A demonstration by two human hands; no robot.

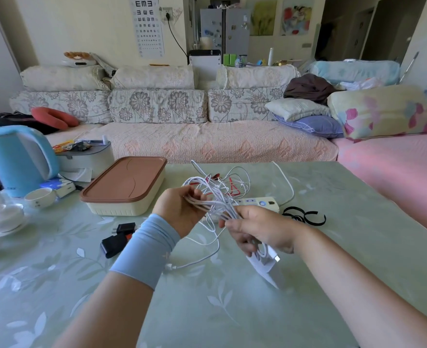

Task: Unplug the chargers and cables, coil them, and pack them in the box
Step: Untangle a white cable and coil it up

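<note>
At frame centre your left hand [179, 212] and right hand [260, 229] each curl fingers round the white cables [216, 197], light, limp and likely to spring apart, so hold the bundle mid-loop; lidded box [124, 187] sits centre-left.

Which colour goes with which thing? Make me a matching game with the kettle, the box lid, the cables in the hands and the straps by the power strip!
Things:
1. kettle
2. box lid
3. cables
4. straps

Colours:
A. black
B. white
C. light blue
D. brown

Right pairs: 1-C, 2-D, 3-B, 4-A
</note>
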